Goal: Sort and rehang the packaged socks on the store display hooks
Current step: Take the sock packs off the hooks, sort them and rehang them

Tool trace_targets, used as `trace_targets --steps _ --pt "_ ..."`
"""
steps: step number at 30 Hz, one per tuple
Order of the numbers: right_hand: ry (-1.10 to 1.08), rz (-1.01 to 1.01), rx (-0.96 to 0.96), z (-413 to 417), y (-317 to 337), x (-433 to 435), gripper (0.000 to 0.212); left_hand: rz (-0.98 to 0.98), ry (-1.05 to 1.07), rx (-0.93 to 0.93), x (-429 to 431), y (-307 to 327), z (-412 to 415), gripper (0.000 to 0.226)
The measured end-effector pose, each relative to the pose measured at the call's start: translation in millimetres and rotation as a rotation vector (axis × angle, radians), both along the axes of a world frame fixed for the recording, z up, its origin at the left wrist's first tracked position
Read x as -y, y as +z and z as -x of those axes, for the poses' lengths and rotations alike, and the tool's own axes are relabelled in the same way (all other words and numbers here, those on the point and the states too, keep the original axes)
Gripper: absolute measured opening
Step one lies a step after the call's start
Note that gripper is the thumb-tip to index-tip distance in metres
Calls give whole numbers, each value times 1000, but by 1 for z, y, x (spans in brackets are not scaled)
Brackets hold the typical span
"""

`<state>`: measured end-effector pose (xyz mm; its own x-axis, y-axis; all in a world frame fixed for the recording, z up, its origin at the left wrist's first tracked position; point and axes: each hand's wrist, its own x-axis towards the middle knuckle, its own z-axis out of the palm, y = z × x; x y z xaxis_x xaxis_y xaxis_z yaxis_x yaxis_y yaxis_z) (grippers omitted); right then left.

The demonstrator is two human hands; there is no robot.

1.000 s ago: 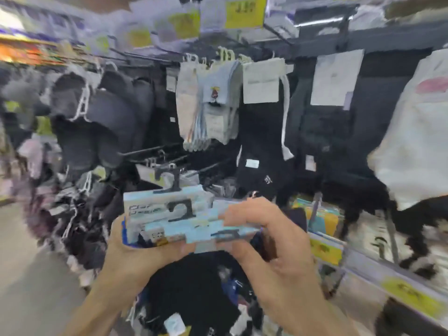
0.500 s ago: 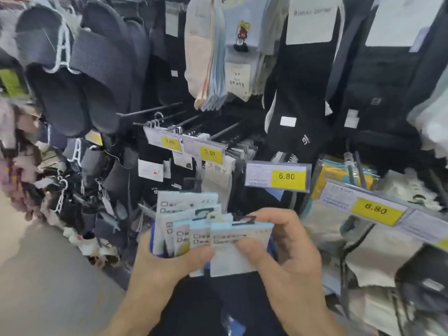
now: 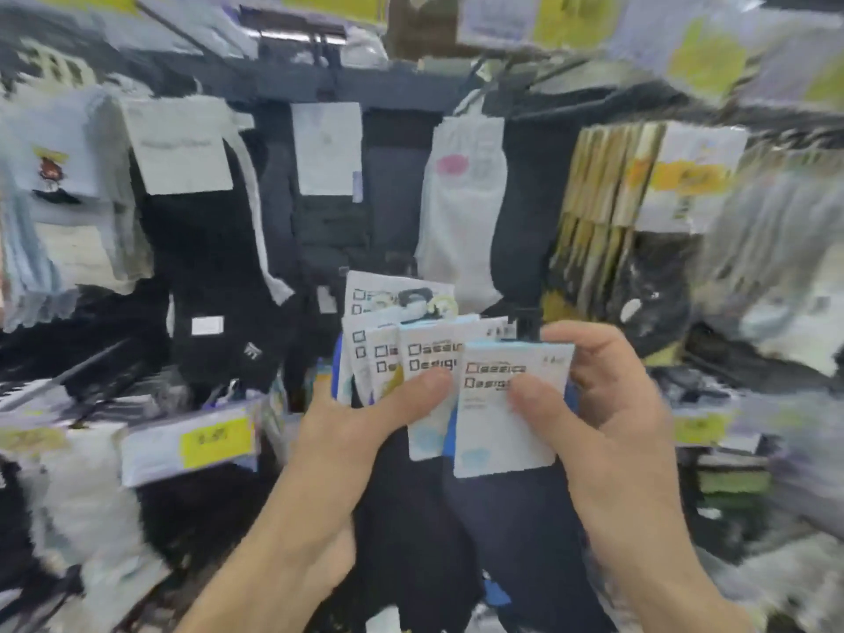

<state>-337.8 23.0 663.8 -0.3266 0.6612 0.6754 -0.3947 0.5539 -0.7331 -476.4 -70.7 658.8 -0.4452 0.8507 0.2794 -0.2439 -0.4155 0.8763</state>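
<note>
**Sock wall, mid-sort: packs fanned in both hands, none yet rehung**

Background was a crowded store wall, heavily motion-blurred; black socks (image 3: 214,267) hung at left under a pale card header, a white sock (image 3: 461,221) at centre, a row of yellow-banded packs (image 3: 639,185) at right; a yellow price label (image 3: 217,438) sat on a rail at lower left.

Progress, as judged: sorting was under way, rehanging not begun; the packaged socks (image 3: 429,354) were all off the wall, held in front of the person at mid-frame; at least five cards showed in the fan; no free display hook could be made out through the blur, so the destination could not be told.

Hands: left hand (image 3: 361,418) gripped the fan from below and the left side, thumb laid across the card fronts; right hand (image 3: 612,404) pinched the front pack (image 3: 507,427), thumb on its face, fingers curled round its right edge; this pack sat partly drawn out of the fan, overlapping the next card.

Materials and shapes: headers were flat, stiff card, white with a pale blue top band, rounded lower corners, printed block lettering and small checkboxes; finish looked smooth, slightly glossy; a black plastic hanger tab (image 3: 527,323) stood up from the top of the stack, rigid and squarish; dark knit fabric hung below the cards, soft and limp; judged easy to slide card over card, but the tabs could snag one another.
</note>
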Motion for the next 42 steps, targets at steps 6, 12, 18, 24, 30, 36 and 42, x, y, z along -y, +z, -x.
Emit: trace_targets --steps 6,12,18,24,30,36,42 --pt "-47 -126 -57 -52 43 -52 23 -182 48 -61 -60 35 -33 42" --pt "-17 -143 -118 -75 54 -90 25 -169 -91 -114 -98 62 -86 37" --pt "81 -103 -55 -75 57 -117 43 -147 -5 -141 -119 76 -89 30" --pt "41 -91 -61 -68 73 -144 19 -139 57 -90 -129 76 -75 25" --pt "-210 -176 -18 -35 101 -169 25 -155 123 -13 -119 71 -38 30" --pt "-399 -288 132 8 124 -190 50 -93 105 -77 -115 67 -29 30" --pt "-374 -289 165 31 131 -201 44 -51 73 -81 -113 63 -36 31"
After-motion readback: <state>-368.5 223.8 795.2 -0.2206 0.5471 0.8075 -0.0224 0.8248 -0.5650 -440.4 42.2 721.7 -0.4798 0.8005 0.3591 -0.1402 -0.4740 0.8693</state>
